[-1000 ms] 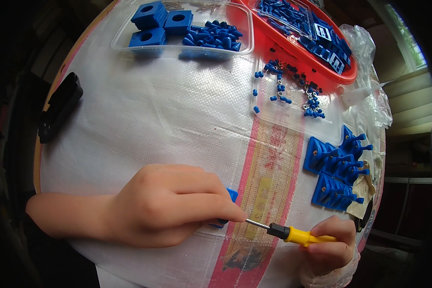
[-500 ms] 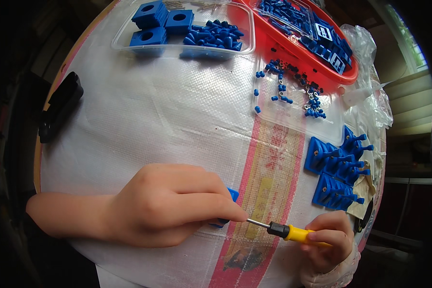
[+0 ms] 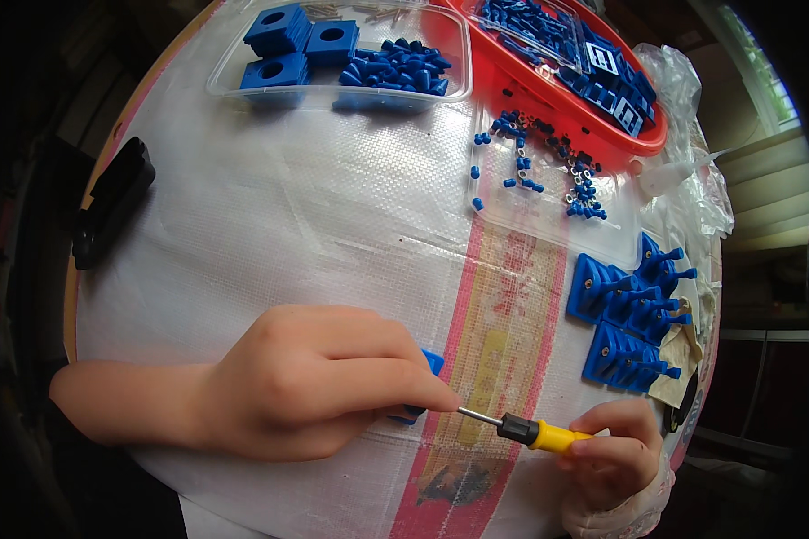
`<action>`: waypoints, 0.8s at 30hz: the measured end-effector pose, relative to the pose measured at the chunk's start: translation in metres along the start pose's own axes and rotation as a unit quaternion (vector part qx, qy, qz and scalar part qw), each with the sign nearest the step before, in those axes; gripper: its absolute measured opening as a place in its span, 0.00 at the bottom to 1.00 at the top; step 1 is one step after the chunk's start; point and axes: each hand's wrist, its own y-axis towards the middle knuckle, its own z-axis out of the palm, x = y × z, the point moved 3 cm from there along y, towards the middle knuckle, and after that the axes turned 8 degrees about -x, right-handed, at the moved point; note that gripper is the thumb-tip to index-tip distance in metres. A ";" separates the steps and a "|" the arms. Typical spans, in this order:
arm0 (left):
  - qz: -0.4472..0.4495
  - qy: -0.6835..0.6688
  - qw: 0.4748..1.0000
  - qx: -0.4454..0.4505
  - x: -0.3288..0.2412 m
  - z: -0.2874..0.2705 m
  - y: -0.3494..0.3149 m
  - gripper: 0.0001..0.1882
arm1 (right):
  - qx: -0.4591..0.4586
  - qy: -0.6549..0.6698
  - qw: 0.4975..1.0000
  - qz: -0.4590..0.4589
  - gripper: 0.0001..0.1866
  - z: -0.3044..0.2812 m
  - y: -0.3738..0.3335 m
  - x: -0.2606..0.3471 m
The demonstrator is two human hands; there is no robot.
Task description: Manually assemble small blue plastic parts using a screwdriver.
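right hand (image 3: 618, 454) has shifted its pinch on a yellow-handled screwdriver (image 3: 518, 429), left hand (image 3: 319, 382) closed over a mostly hidden blue piece (image 3: 434, 361) near faded red print (image 3: 510, 299).

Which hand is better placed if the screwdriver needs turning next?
Probably the right hand: it grips the yellow handle of the screwdriver. The left hand lies over a blue piece near the shaft's far end, so it seems better placed for steadying, though its grip is hidden.
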 end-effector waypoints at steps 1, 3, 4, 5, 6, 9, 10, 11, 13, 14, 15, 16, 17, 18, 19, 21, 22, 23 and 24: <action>-0.001 0.001 1.000 0.002 0.000 0.000 0.000 0.13 | -0.001 0.009 1.000 0.013 0.16 0.001 0.001 -0.003; -0.002 -0.001 1.000 0.000 0.000 0.000 0.000 0.13 | 0.004 0.015 0.999 0.032 0.16 0.001 0.003 -0.003; -0.004 -0.001 1.000 -0.001 0.000 0.000 0.000 0.13 | 0.000 0.011 1.000 0.024 0.16 0.001 0.003 -0.002; -0.004 0.000 1.000 -0.001 0.000 0.000 0.000 0.13 | -0.004 0.007 1.000 0.016 0.16 0.001 0.001 -0.002; -0.004 0.001 1.000 -0.002 0.000 0.000 0.000 0.13 | -0.008 0.003 1.000 0.008 0.16 0.001 0.000 -0.002; -0.001 -0.004 1.000 -0.001 -0.001 0.000 0.001 0.13 | -0.019 0.004 0.996 -0.087 0.15 0.000 -0.005 -0.003; 0.002 -0.007 1.000 0.001 -0.001 0.000 0.002 0.13 | -0.006 -0.029 0.994 -0.105 0.14 -0.001 -0.006 0.000; -0.001 -0.003 1.000 -0.001 -0.001 0.000 0.001 0.14 | 0.008 -0.052 0.990 -0.128 0.14 0.000 -0.006 0.000; -0.007 0.005 1.000 -0.003 0.000 0.000 -0.001 0.15 | 0.035 -0.085 0.980 -0.178 0.14 0.000 -0.004 -0.001; -0.007 0.005 1.000 -0.004 0.000 0.000 -0.001 0.15 | 0.030 -0.082 0.981 -0.172 0.13 0.001 -0.004 -0.001; -0.008 0.005 1.000 -0.005 0.000 0.000 -0.001 0.15 | 0.024 -0.078 0.983 -0.166 0.13 0.002 -0.004 -0.001; -0.010 0.005 1.000 -0.006 0.000 0.000 -0.001 0.16 | 0.019 -0.075 0.984 -0.159 0.13 0.003 -0.004 -0.002; -0.007 0.001 1.000 -0.007 0.000 0.000 -0.001 0.16 | 0.023 -0.054 0.991 -0.124 0.13 0.001 -0.004 -0.001; -0.005 -0.003 1.000 -0.007 0.000 0.001 0.000 0.16 | 0.026 -0.033 0.995 -0.088 0.12 -0.002 -0.004 0.000; -0.002 -0.008 1.000 -0.007 0.000 0.001 0.001 0.16 | 0.028 -0.012 0.998 -0.052 0.12 -0.003 -0.004 0.000; -0.008 -0.002 1.000 -0.006 -0.001 0.000 0.000 0.16 | 0.016 0.009 0.998 -0.052 0.14 0.000 -0.001 -0.003; -0.010 0.000 1.000 -0.006 0.000 0.000 0.000 0.16 | 0.009 0.019 0.998 -0.052 0.15 0.001 0.000 -0.005; -0.010 -0.001 1.000 -0.005 0.000 0.000 0.000 0.16 | 0.014 0.020 0.998 -0.066 0.16 0.001 0.000 -0.005; -0.009 -0.002 1.000 -0.005 0.000 0.001 0.000 0.16 | 0.009 0.017 0.998 -0.068 0.15 0.001 -0.001 -0.004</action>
